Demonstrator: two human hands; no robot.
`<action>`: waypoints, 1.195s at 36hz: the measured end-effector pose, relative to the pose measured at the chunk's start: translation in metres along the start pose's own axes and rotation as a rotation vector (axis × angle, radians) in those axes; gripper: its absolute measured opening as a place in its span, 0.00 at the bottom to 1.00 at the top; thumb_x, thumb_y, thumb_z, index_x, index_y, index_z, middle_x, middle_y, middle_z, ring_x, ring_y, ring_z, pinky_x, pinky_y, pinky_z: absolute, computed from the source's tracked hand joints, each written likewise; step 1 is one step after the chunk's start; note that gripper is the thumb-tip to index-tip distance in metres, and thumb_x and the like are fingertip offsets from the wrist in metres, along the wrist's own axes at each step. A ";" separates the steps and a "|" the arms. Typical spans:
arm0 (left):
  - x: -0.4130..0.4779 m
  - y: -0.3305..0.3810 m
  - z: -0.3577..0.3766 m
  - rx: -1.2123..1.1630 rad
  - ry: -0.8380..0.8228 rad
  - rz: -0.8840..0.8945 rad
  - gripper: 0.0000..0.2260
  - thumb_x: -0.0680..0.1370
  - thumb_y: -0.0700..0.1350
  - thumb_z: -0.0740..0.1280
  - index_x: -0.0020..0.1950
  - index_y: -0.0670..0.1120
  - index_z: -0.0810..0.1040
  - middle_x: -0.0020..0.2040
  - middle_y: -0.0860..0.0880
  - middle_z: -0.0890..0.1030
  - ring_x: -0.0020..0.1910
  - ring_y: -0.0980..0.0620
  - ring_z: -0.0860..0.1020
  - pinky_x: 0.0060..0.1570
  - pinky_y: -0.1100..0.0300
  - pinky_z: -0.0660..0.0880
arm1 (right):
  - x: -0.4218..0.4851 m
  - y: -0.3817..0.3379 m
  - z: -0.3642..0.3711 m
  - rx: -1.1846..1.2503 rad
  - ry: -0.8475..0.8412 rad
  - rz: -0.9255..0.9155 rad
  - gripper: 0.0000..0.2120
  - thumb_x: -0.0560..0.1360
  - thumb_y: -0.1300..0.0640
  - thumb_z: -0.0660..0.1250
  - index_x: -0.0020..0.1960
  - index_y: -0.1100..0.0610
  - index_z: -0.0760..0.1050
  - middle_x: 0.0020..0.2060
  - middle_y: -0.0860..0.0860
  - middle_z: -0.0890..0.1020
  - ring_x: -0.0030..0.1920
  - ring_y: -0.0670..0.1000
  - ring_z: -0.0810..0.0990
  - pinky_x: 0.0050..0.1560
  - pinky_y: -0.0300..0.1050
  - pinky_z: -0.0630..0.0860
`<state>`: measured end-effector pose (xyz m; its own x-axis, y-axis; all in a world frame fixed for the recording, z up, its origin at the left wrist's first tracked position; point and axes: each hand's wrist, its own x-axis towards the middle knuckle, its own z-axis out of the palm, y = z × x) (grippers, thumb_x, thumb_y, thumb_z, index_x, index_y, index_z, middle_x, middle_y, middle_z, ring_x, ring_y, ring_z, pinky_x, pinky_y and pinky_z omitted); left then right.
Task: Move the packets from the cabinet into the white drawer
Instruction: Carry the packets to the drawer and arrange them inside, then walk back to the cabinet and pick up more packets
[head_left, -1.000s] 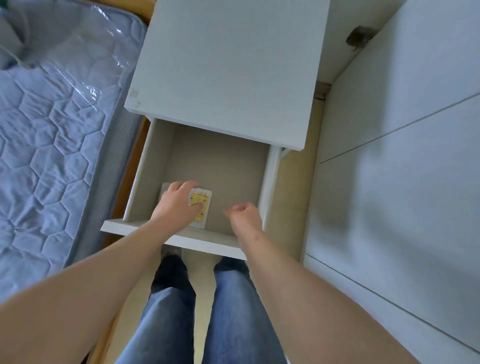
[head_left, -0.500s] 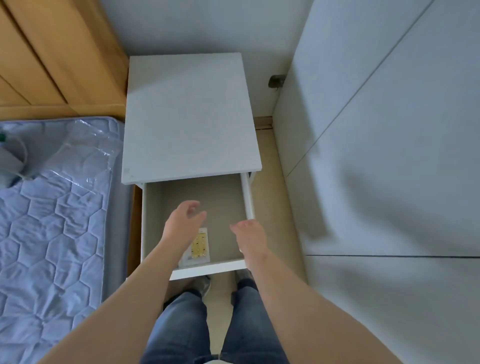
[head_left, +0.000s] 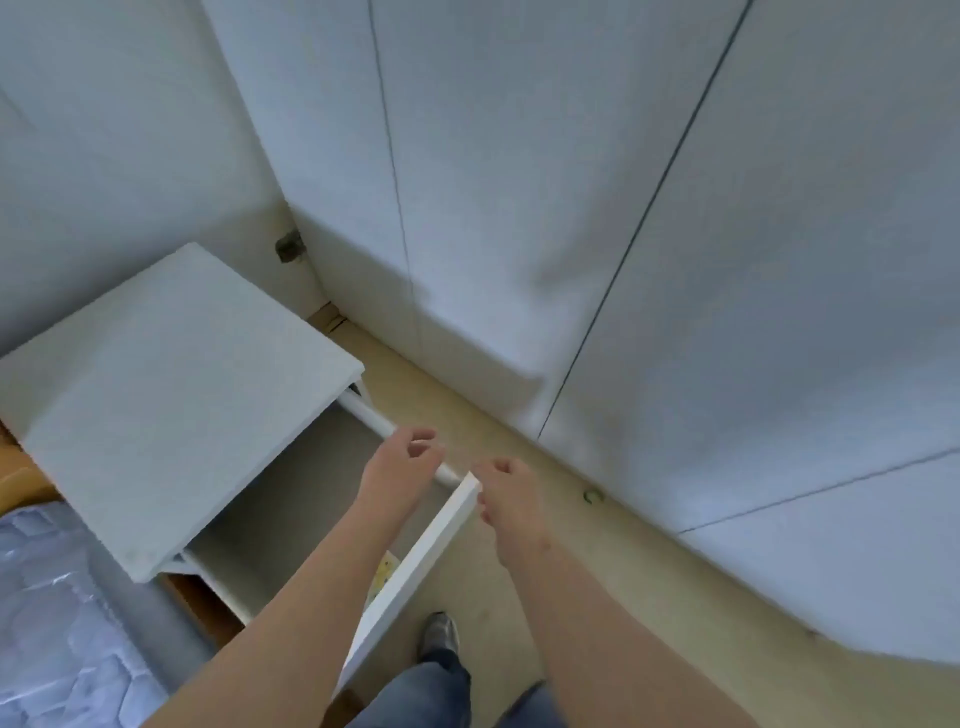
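White drawer stands pulled out beneath the nightstand top. One packet, printed yellow, lies on the drawer floor against the front panel, mostly hidden by the left forearm. Left hand hovers above the drawer's right side rail, fingers loosely curled, holding nothing. Right hand sits just beside the corner of the drawer front, fingers loosely curled and empty; contact with the panel cannot be determined. Cabinet to the right has its doors closed. Mattress lies at lower left. One shoe rests on the beige floor.
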<state>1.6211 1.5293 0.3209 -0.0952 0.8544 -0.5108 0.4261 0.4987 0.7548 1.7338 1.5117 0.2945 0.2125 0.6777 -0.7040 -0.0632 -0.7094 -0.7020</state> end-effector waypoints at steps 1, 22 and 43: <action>-0.004 0.007 0.012 0.016 -0.041 0.016 0.11 0.79 0.45 0.62 0.61 0.50 0.73 0.53 0.52 0.76 0.48 0.54 0.74 0.48 0.60 0.70 | -0.003 0.002 -0.014 0.047 0.028 -0.003 0.05 0.75 0.58 0.65 0.40 0.53 0.71 0.38 0.49 0.74 0.37 0.47 0.71 0.43 0.41 0.69; -0.270 0.102 0.394 0.180 -0.794 0.360 0.04 0.78 0.44 0.65 0.50 0.53 0.76 0.48 0.52 0.79 0.49 0.54 0.78 0.59 0.52 0.73 | -0.181 0.170 -0.414 0.798 0.798 -0.079 0.02 0.76 0.59 0.64 0.48 0.55 0.72 0.41 0.49 0.75 0.45 0.51 0.74 0.47 0.43 0.70; -0.555 0.070 0.743 0.643 -1.388 0.531 0.04 0.79 0.42 0.62 0.49 0.51 0.75 0.45 0.52 0.79 0.47 0.51 0.78 0.45 0.58 0.72 | -0.321 0.383 -0.712 1.343 1.381 0.086 0.01 0.76 0.59 0.64 0.45 0.55 0.73 0.34 0.49 0.74 0.35 0.49 0.72 0.37 0.42 0.69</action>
<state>2.3728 0.9819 0.3515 0.8695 -0.0597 -0.4903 0.4643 -0.2400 0.8525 2.3360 0.8849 0.3285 0.6329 -0.4221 -0.6490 -0.5660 0.3198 -0.7599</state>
